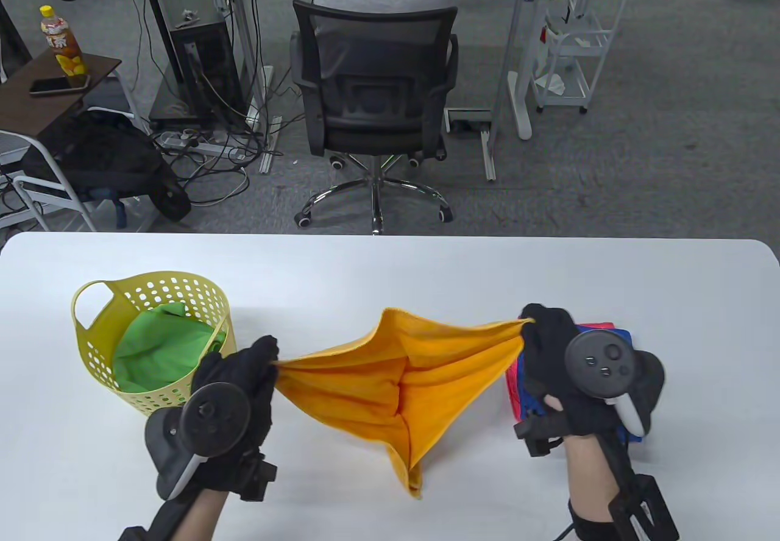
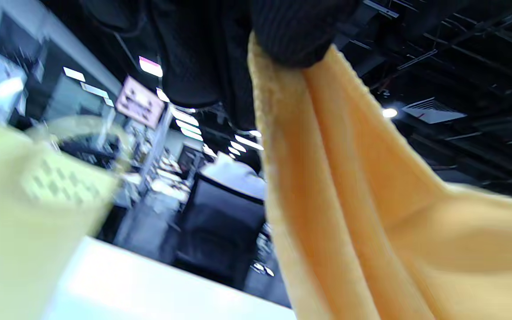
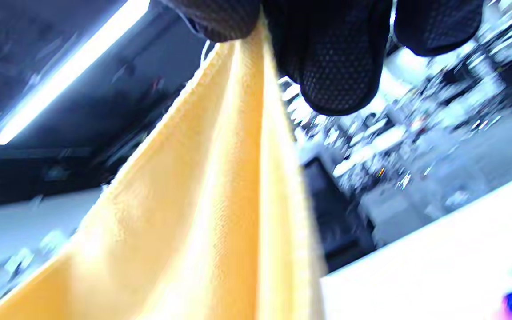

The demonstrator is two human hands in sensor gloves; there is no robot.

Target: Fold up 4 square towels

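Now | left hand [image 1: 241, 376], right hand [image 1: 548, 352] pinch orange towel [image 1: 396, 382] corners | folded towels [image 1: 603, 329] mostly hidden behind right hand

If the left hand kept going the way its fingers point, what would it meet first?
Probably nothing on the white table: the left hand, pinching the orange towel, points up-right, passing right of the yellow perforated basket. Depth is uncertain.

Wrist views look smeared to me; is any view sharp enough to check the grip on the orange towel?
Table view: sharp, evenly lit, the left hand and the right hand each pinching a corner of the orange towel. Left wrist view: motion blur, the yellow basket a soft smear. Right wrist view: blurred too, with ceiling-light glare, though the towel shows between the fingers.
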